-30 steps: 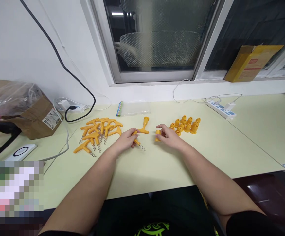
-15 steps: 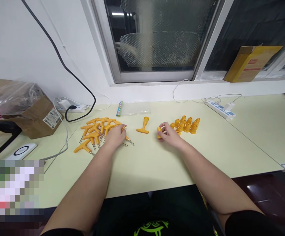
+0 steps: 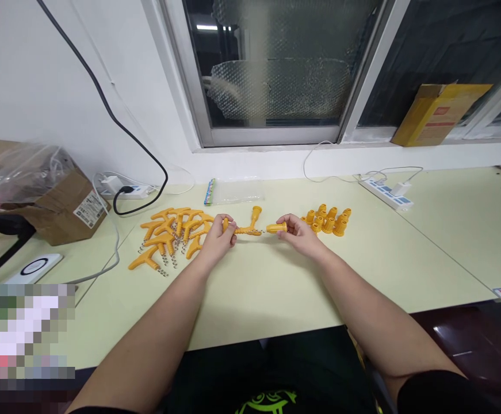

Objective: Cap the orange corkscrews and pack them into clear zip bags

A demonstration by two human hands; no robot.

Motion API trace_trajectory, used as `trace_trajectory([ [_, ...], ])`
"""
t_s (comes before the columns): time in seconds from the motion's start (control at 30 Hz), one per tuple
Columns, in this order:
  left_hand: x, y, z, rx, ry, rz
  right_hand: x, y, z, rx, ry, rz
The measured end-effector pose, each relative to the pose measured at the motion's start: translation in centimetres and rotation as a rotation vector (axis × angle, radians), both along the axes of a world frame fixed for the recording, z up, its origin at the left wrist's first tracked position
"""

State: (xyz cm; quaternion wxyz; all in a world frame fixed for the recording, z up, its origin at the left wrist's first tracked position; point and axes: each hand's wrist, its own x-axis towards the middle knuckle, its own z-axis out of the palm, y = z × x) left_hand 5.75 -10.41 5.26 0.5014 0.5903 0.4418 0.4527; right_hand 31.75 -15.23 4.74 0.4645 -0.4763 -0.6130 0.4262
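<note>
Corkscrew [image 3: 242, 230] in the person's left hand [image 3: 219, 237], fingers closed about its T-handle, spiral pointing across to the right hand [image 3: 299, 236]. Those right fingers pinch a ribbed yellow sleeve [image 3: 276, 228] near its flanged end, its narrow end facing the spiral's tip; I see a slight gap between them. Both are over the middle of the tabletop [image 3: 271, 287], between its near edge and the far edge along the wall. Just beyond lies a sleeved corkscrew [image 3: 256, 216]; bare corkscrews [image 3: 157, 238] are heaped towards the left, and spare sleeves [image 3: 330, 223] stand grouped on the right.

I'd judge this step to be lining spiral up with sleeve. Closing that gap calls for a steady left grip, the tip centred on the opening and a straight push.
</note>
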Motion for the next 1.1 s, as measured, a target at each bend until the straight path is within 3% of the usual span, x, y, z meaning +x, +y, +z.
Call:
trace_trajectory([
  [0.3,1.3,-1.7,0.8,-0.119,-0.104,-0.126,-0.6,-0.6,-0.1,0.01,0.008,0.09],
  [0.5,2.2,-3.3,1.3,-0.174,-0.101,-0.185,-0.6,-0.9,0.1,0.122,-0.044,0.137],
  [0.73,2.7,-3.4,1.2,-0.432,-0.169,-0.194,-0.3,-0.8,0.2,0.253,-0.134,0.123],
  [0.8,2.8,-3.5,1.0,-0.38,-0.162,-0.178,-0.3,-0.8,0.2,0.205,-0.123,0.128],
  [1.1,2.3,-4.0,0.7,0.153,-0.02,-0.225,-1.7,-1.1,1.0,-0.248,0.213,0.13],
])
